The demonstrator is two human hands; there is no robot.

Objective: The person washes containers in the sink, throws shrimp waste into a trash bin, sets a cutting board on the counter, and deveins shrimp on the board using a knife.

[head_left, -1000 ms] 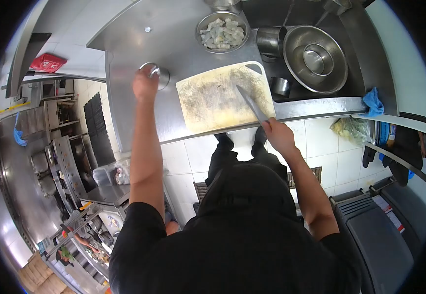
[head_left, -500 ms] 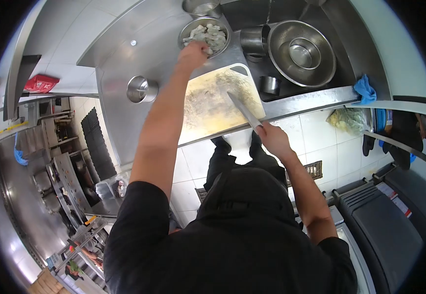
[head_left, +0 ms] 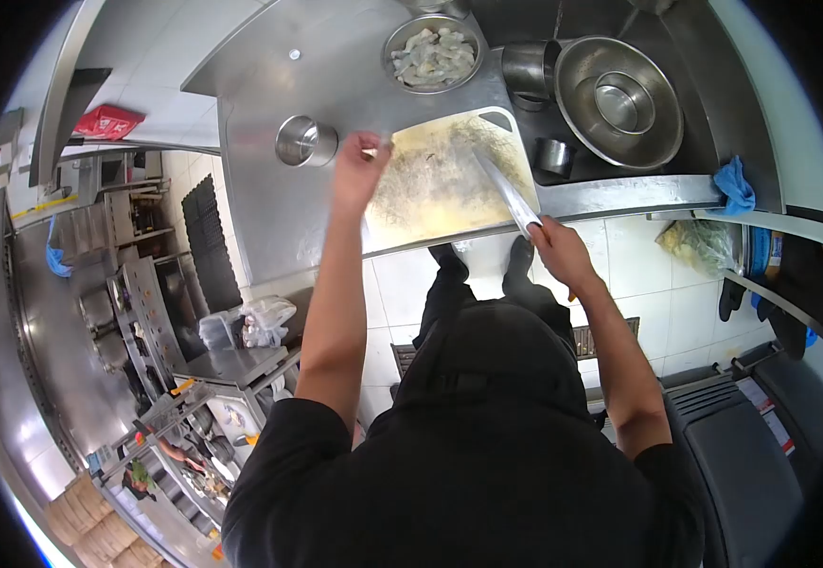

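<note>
Since half a second ago, the left grip (head_left: pixel 359 170) (a bare hand, like the other) has left the metal bowl (head_left: pixel 430 89) of pale pieces (head_left: pixel 435 59) and come back toward the person, to the far left corner of the cutting board (head_left: pixel 430 204). Its fingers are curled, but whether they pinch one of the pieces is too blurred to tell.

Meanwhile the right grip (head_left: pixel 561 251) stays closed around the handle of the knife (head_left: pixel 509 192), near the bench's front edge. The blade slants over the right part of the board, its tip pointing away and to the left; I cannot tell whether it touches the surface.

On the bench (head_left: pixel 260 208), a metal cup (head_left: pixel 306 141) stands just left of the left grip, apart from the board. The bowl sits beyond the board, well filled with the pale pieces, and near its right side is a metal pot (head_left: pixel 529 69). To the right, in the sink (head_left: pixel 638 192), rests a wide metal basin (head_left: pixel 577 128) with a smaller bowl (head_left: pixel 622 102) inside it, and a small metal cup (head_left: pixel 554 157) stands between basin and board. A blue cloth (head_left: pixel 735 186) hangs over the sink's front right corner.
</note>
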